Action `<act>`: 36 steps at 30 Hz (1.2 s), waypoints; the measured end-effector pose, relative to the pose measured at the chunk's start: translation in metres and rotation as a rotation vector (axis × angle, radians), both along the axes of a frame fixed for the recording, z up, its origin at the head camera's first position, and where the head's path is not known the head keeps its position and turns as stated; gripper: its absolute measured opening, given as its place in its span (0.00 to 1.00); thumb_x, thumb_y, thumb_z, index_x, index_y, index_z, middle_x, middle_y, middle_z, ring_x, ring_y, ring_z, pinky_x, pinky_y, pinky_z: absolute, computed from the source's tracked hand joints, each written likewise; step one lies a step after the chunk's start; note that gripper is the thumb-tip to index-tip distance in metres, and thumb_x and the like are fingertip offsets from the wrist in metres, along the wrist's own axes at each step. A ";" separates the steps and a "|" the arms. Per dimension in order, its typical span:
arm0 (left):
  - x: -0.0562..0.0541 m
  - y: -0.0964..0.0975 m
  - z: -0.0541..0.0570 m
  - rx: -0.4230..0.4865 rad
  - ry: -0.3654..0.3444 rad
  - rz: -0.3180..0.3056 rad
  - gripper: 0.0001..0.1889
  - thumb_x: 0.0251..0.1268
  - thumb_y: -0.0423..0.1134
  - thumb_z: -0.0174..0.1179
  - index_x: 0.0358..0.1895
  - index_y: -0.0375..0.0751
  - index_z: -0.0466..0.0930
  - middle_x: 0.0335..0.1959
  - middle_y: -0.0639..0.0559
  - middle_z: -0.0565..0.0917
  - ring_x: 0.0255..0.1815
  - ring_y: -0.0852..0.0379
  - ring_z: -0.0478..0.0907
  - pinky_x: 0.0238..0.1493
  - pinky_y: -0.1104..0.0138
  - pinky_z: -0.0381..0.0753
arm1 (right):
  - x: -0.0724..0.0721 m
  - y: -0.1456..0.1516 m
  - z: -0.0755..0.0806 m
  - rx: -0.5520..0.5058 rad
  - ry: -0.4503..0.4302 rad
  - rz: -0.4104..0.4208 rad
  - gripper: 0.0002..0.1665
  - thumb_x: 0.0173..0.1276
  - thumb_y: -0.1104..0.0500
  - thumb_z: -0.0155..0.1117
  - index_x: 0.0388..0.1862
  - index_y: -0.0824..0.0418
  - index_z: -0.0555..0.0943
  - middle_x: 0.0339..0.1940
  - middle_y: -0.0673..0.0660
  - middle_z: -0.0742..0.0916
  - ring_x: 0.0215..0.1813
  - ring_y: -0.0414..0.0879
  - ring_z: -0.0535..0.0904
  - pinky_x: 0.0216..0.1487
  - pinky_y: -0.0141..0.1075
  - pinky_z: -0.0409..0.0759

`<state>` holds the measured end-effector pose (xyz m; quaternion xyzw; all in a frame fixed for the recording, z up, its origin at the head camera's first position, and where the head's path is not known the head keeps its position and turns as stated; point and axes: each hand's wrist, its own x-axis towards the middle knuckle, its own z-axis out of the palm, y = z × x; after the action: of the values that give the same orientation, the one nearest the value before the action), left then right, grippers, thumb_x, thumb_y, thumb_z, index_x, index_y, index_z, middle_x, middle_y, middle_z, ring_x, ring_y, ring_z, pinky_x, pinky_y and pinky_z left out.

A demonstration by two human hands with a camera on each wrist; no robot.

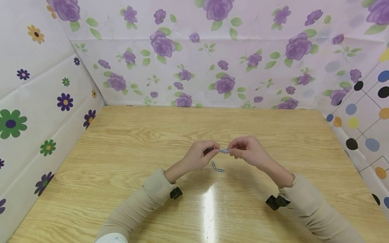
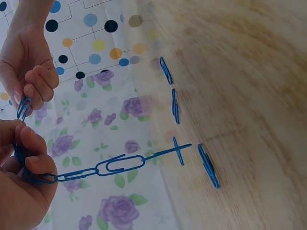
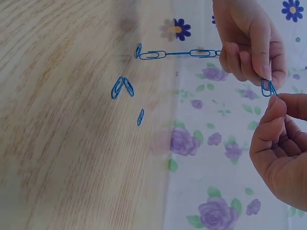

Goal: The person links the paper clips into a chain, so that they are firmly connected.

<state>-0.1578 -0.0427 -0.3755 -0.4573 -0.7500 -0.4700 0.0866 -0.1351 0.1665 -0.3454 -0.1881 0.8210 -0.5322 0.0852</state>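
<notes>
My left hand (image 1: 200, 153) pinches a blue paper clip at the end of a paper clip chain (image 2: 120, 165). From its fingers the chain hangs down, its far end at the table. Facing it, my right hand (image 1: 250, 152) pinches another blue paper clip (image 3: 272, 88) between thumb and forefinger. The clips between the fingertips (image 1: 224, 151) meet or overlap; whether they are linked I cannot tell. Below the hands, loose blue paper clips lie on the table, one (image 3: 117, 88) beside a second (image 3: 128, 86), and a third (image 3: 140, 117) a little apart.
The wood-grain table (image 1: 136, 135) stretches out on every side of the hands. A flowered cloth (image 1: 194, 67) stands along its back edge, with patterned cloths at the left (image 1: 30, 101) and right (image 1: 364, 118). A bright reflection lies on the table's near part.
</notes>
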 end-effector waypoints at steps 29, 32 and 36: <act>0.001 -0.005 -0.001 0.013 -0.139 -0.008 0.05 0.62 0.24 0.51 0.30 0.32 0.74 0.19 0.49 0.73 0.17 0.65 0.63 0.18 0.74 0.64 | -0.001 0.008 -0.012 -0.042 -0.081 -0.009 0.07 0.63 0.67 0.58 0.35 0.71 0.80 0.23 0.57 0.81 0.24 0.45 0.74 0.26 0.35 0.75; 0.003 -0.007 0.001 0.042 -0.312 -0.022 0.04 0.61 0.24 0.50 0.36 0.29 0.75 0.24 0.43 0.76 0.18 0.63 0.67 0.19 0.73 0.67 | -0.001 0.008 -0.011 -0.048 -0.070 -0.010 0.06 0.63 0.68 0.58 0.35 0.71 0.80 0.24 0.57 0.81 0.25 0.45 0.75 0.28 0.35 0.76; 0.004 -0.006 0.004 0.009 -0.396 -0.007 0.10 0.61 0.26 0.53 0.44 0.27 0.76 0.23 0.45 0.76 0.17 0.63 0.66 0.20 0.73 0.67 | 0.001 0.006 -0.010 -0.055 -0.050 0.002 0.05 0.63 0.68 0.58 0.35 0.70 0.80 0.25 0.57 0.82 0.26 0.45 0.76 0.30 0.36 0.77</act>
<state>-0.1537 -0.0486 -0.3714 -0.3579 -0.7487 -0.5545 -0.0622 -0.1342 0.1730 -0.3552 -0.1778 0.8034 -0.5592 0.1011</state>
